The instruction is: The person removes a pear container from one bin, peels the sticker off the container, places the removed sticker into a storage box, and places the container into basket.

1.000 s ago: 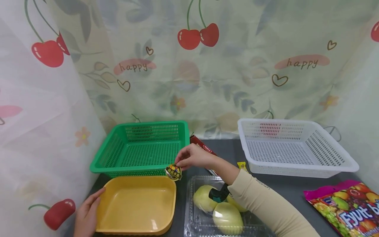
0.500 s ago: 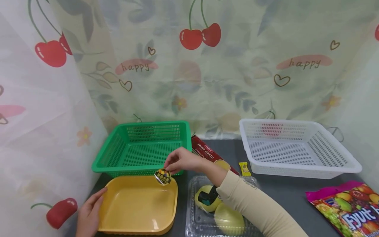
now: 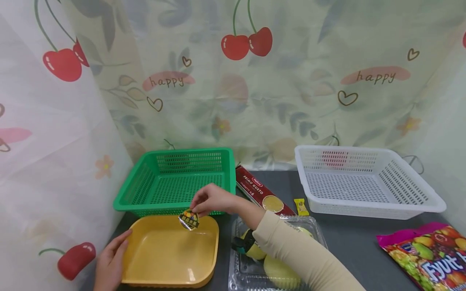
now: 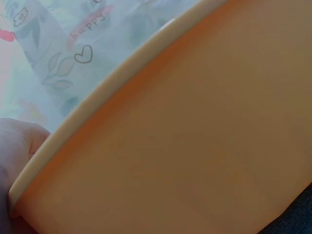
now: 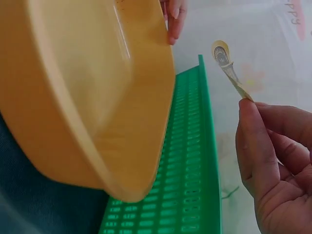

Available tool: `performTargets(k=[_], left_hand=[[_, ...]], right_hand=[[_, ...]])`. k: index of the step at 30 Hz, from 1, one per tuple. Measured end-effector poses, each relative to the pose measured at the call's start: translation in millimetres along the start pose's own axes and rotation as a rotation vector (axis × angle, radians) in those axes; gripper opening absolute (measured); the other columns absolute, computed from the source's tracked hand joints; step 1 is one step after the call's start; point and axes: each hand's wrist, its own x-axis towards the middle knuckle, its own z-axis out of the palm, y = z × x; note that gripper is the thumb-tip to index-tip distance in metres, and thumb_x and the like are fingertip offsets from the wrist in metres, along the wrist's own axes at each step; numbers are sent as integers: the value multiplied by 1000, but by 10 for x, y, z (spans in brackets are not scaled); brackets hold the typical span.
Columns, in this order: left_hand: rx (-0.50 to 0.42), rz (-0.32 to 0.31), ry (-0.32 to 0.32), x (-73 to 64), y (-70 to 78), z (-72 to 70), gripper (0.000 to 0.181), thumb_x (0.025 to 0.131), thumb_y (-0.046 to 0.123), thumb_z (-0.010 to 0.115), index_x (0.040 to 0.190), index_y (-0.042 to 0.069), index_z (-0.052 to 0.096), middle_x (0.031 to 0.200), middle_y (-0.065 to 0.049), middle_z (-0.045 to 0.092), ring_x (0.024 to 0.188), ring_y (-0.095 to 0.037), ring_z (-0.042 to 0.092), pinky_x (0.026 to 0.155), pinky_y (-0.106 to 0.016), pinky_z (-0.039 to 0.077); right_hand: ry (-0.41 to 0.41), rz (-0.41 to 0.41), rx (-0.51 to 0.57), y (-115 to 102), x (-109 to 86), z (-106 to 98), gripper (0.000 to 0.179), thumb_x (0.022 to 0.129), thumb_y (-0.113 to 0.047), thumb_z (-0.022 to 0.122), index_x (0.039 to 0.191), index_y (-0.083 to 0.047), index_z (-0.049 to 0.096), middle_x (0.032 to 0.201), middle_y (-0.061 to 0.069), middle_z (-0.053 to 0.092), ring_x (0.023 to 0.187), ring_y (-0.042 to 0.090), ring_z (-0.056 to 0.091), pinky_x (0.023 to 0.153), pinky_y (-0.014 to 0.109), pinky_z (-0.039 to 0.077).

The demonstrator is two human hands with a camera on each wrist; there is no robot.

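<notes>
My right hand (image 3: pixel 214 200) pinches a small black and gold fruit sticker (image 3: pixel 188 219) between thumb and fingertips, over the far rim of a yellow plastic basin (image 3: pixel 164 258). In the right wrist view the sticker (image 5: pixel 226 66) stands out edge-on from the fingertips, its end curled over. At the basin's left side, my left hand (image 3: pixel 110 260) grips the rim. The left wrist view is mostly filled by the basin's wall (image 4: pixel 185 131), with part of the left hand (image 4: pixel 19 144) at the rim. Inside the basin nothing shows.
Behind the basin stands a green basket (image 3: pixel 182 190); a white basket (image 3: pixel 364 190) is at back right. Under my right forearm lies a clear plastic box (image 3: pixel 240 279) with pale yellow-green round fruit. Nearby are a spaghetti box (image 3: pixel 255 188), a yellow packet (image 3: pixel 301 207) and a candy bag (image 3: pixel 429 254).
My right hand has moved left with the sticker, from the basin's far right corner to over its far rim. The left hand stays at the rim.
</notes>
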Motion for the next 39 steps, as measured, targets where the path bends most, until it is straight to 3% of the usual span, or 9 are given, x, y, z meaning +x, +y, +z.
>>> performTargets(k=[10, 19, 31, 39], left_hand=[[-2, -7, 8, -6, 10, 6, 48, 101, 34, 31, 138, 7, 45, 140, -15, 47, 91, 16, 42, 70, 6, 34], [1, -23, 13, -6, 5, 3, 49, 101, 37, 31, 138, 8, 45, 140, -14, 47, 86, 20, 39, 69, 5, 34], [-4, -50, 6, 7, 11, -1, 51, 100, 39, 31, 139, 8, 44, 140, -16, 46, 83, 17, 43, 67, 3, 38], [-4, -60, 0, 4, 7, 7, 50, 101, 37, 31, 139, 8, 44, 140, -16, 46, 77, 20, 42, 67, 2, 39]], right_hand=[[5, 2, 41, 5, 139, 75, 11, 86, 2, 61, 95, 5, 67, 87, 12, 68, 71, 12, 64, 80, 44, 55], [25, 16, 46, -2, 250, 165, 10, 86, 1, 62, 93, 4, 68, 88, 12, 68, 75, 13, 65, 79, 41, 56], [-11, 25, 2, -33, 335, 293, 10, 86, -2, 62, 93, 3, 68, 87, 10, 69, 73, 11, 65, 72, 32, 58], [-6, 20, -22, -60, 338, 398, 10, 85, -1, 64, 92, 5, 68, 83, 9, 68, 70, 11, 65, 71, 33, 58]])
